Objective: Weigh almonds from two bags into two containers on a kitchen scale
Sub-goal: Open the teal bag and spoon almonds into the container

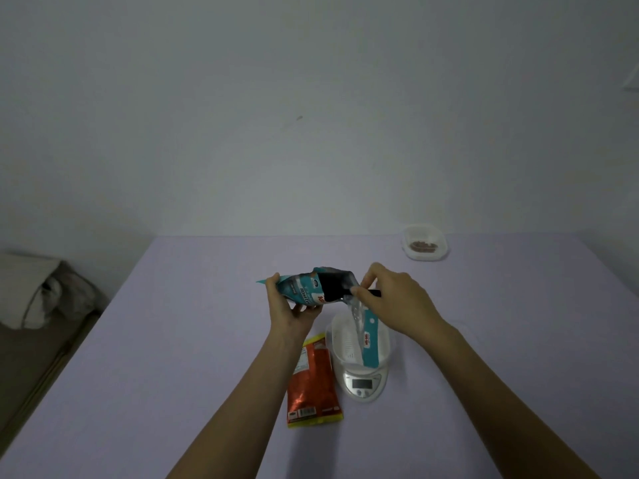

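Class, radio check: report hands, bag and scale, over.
Left hand grips teal bag. Right hand pinches its hanging strip over container on scale. Orange bag beside scale, nothing blocking.

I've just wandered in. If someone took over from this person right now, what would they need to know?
Left hand grips the teal bag. Right hand pinches its tear strip, which dangles over the empty container on the scale.
Red bag lies beside the scale.
Done: far container holds almonds.
Left: pour from the teal bag and weigh.
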